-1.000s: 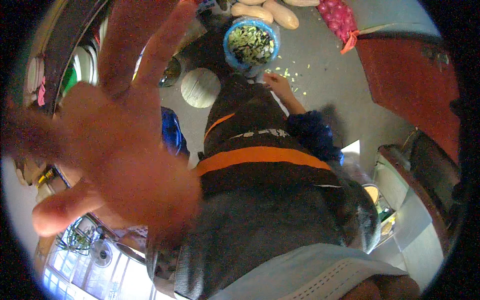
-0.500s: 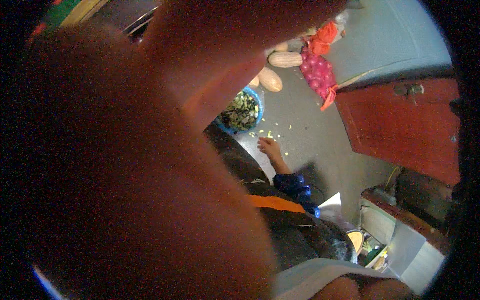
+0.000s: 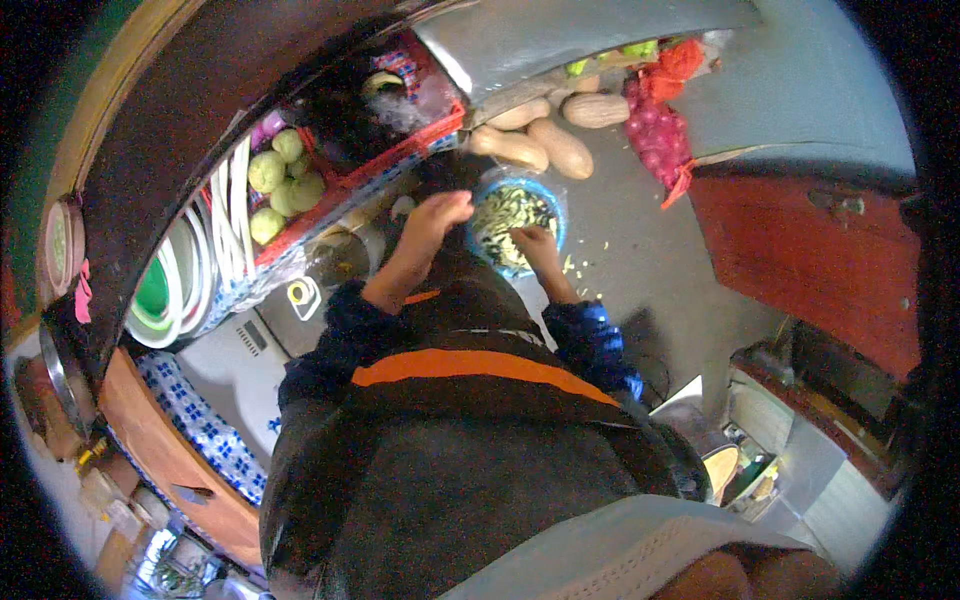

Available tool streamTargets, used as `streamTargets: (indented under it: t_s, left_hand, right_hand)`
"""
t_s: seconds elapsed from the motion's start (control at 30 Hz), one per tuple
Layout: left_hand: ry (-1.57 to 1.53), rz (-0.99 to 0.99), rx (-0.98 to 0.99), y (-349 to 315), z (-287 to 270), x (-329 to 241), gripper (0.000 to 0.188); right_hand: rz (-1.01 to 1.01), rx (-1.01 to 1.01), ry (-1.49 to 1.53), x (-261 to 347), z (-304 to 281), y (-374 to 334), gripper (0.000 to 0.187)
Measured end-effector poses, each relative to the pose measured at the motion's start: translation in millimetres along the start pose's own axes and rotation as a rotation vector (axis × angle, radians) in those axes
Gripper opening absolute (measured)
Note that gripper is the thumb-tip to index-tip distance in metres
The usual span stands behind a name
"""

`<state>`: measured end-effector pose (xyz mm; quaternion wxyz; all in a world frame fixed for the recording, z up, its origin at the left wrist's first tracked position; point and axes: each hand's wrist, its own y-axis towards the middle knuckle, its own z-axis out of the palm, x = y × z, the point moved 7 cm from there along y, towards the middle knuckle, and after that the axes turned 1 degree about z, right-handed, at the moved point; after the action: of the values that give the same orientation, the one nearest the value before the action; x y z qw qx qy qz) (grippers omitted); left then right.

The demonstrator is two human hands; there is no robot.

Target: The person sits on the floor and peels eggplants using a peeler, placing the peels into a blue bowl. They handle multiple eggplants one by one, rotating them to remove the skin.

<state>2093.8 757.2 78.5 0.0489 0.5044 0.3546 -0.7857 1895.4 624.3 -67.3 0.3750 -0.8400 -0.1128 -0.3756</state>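
In front of me stands a blue-rimmed bin, filled with pale and dark green vegetable scraps. My right hand is over its near right side, fingers curled together; what they hold, if anything, is hidden. Left of the bin, my left hand is raised with fingers stretched out and nothing visible in it. A dark apron with an orange band covers my front.
Beyond the bin lie several long tan squashes and a red net bag of onions. Round green vegetables sit in a red crate at left, near stacked basins. A red cabinet stands at right. Scraps dot the floor.
A large blurred hand or arm that filled the left side of the view is gone from there. My left hand now shows beside the bin. My right hand has moved up over the bin.
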Motion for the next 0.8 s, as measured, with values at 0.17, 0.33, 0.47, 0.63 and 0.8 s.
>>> streamTargets:
  t_s: [0.17,0.33,0.47,0.63,0.8]
  left_hand:
    - [-0.206,-0.4,-0.121,20.9,-91.2,96.3,0.033]
    - [-0.306,-0.339,-0.247,54.6,-151.3,137.8,0.029]
    - [-0.366,-0.315,-0.274,74.2,-167.2,174.9,0.024]
    - [-0.066,-0.036,-0.415,116.2,-189.9,156.0,0.029]
    - [0.099,0.355,-0.453,165.1,-153.4,98.6,0.027]
  right_hand:
    - [-0.474,-0.004,-0.128,148.0,118.7,77.4,0.029]
    - [-0.716,-0.244,-0.333,216.1,213.7,195.7,0.042]
    - [-0.929,-0.257,-0.21,227.9,236.3,258.3,0.025]
    - [-0.612,-0.197,0.093,196.6,175.1,220.3,0.022]
    - [-0.327,0.149,0.347,104.9,100.2,138.5,0.014]
